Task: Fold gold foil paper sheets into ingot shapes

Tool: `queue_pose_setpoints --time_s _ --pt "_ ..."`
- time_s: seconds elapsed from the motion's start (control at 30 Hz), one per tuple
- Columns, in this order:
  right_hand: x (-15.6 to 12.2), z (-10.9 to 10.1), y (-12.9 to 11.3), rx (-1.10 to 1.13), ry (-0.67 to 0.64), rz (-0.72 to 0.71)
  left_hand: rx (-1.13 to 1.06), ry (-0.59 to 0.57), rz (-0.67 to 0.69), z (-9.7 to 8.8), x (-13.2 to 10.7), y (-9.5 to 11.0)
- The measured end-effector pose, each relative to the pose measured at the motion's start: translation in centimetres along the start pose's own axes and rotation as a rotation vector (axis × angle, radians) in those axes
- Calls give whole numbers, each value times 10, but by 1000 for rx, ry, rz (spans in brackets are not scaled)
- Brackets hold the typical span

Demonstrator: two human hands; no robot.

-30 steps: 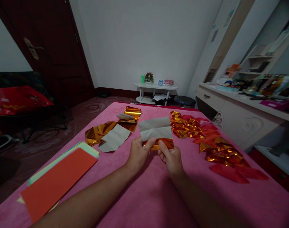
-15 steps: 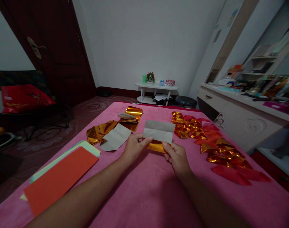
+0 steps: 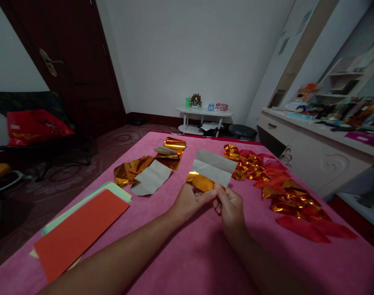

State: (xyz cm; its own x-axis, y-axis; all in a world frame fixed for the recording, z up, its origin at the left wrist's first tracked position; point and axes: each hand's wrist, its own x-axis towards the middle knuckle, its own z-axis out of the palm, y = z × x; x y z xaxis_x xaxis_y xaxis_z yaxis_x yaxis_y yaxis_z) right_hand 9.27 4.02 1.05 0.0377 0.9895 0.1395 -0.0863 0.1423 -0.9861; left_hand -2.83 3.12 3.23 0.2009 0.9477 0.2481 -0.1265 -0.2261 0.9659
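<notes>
Between my hands is a gold foil paper [image 3: 212, 172] with a grey-white back, its near edge folded over so a gold band shows. My left hand [image 3: 191, 201] is closed on the near edge, thumb pointing right. My right hand [image 3: 231, 205] pinches the same edge near its right end, the two thumbs almost meeting. The sheet's far part stands out beyond my fingers, tilted. Just left lies a loose grey-backed sheet [image 3: 152, 178] beside crumpled gold foil [image 3: 133, 169]. Behind it are a rolled gold foil [image 3: 174, 143] and some folded pieces.
The pink-covered table [image 3: 174, 254] carries orange paper [image 3: 82, 233] over pale sheets [image 3: 117, 190] at left. Folded gold foil pieces [image 3: 297, 198] and red pieces [image 3: 304, 227] lie along the right. A white side table [image 3: 205, 110] stands by the wall, a cluttered dresser [image 3: 316, 143] at right.
My left hand has slid right along the folded edge toward my right hand. The held sheet has turned, its right side now higher and further right.
</notes>
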Motion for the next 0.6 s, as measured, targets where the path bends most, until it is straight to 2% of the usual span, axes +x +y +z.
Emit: queue_pose_setpoints --time_s 0.1,0.2,0.27,0.33,0.37,0.4,0.47,0.6 --pt "-5 3 0 -32 -76 23 43 146 24 -5 1 2" --pt "-5 1 -1 -28 -106 28 102 316 -2 -24 5 -1" --pt "-3 -3 -2 5 -70 36 160 462 0 -41 9 -4" --pt "1 -7 -2 54 -11 40 110 634 5 -55 11 -7" --pt "3 -8 -2 79 17 40 93 679 13 -60 11 -8" --pt "5 -10 -2 105 38 44 90 687 18 -62 11 -8" --pt "8 -11 -1 159 54 62 115 618 63 -60 9 -6" --pt "7 -7 0 230 18 114 139 285 77 -38 3 -3"
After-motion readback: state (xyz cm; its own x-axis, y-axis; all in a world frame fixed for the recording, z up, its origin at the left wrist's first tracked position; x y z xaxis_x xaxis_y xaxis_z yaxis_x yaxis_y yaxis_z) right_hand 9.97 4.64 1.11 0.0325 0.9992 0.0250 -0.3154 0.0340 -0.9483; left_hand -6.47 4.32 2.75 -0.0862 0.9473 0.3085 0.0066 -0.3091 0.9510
